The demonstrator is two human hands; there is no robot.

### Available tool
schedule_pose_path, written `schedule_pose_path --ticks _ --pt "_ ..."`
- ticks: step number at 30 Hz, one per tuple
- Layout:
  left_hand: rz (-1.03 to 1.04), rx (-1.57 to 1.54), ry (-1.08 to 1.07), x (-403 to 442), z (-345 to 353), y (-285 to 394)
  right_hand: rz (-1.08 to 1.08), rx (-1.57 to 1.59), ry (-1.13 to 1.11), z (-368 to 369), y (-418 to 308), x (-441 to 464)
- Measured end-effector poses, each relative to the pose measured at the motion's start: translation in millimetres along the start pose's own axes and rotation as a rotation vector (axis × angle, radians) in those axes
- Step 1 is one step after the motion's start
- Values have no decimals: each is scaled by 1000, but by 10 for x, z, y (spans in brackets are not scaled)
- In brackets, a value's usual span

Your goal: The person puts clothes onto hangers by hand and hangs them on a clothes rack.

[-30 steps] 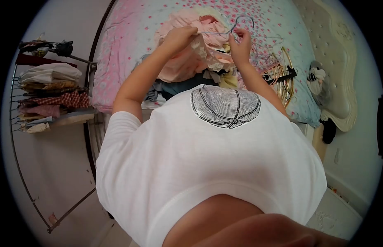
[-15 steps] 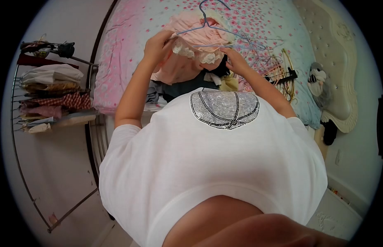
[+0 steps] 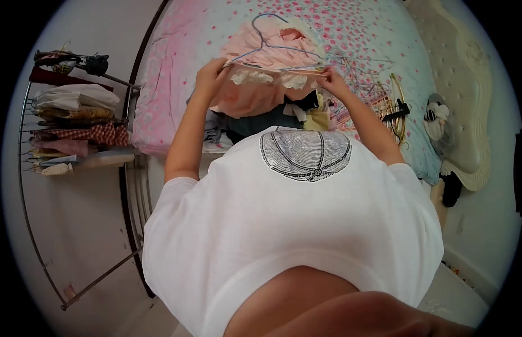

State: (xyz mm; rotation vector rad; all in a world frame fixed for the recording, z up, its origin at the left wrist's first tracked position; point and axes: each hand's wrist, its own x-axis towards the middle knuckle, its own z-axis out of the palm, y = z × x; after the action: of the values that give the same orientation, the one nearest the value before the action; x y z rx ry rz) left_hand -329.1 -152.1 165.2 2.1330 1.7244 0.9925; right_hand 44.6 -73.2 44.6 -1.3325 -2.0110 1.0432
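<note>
Fingers of the left hand (image 3: 212, 77) were clamped on one end of the blue hanger (image 3: 262, 44), and those of the right hand (image 3: 331, 80) pinched its other end. Pink garment (image 3: 247, 96) hung at the hanger, above the bed (image 3: 174, 78), with gold hangers (image 3: 399, 106) to its right.

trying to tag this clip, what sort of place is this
Most likely a bedroom: a bed with a floral sheet, a tufted headboard beside it, and a rack of hanging clothes.

Pink garment (image 3: 244, 98), seemingly matt cloth
</note>
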Motion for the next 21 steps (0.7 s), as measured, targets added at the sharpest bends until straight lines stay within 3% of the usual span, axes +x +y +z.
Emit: schedule_pose_path --ticks 2,6,12,21 --pt "-78 -36 -15 -29 74 -48 75 422 259 8 90 44" --pt "-157 -39 -7 -76 172 -71 40 395 376 -91 -354 -203" --pt "-119 -92 -11 -92 221 -53 -55 265 306 -106 -418 -359" --pt "-148 -87 -7 -84 281 -117 -19 76 184 -201 -287 -283"
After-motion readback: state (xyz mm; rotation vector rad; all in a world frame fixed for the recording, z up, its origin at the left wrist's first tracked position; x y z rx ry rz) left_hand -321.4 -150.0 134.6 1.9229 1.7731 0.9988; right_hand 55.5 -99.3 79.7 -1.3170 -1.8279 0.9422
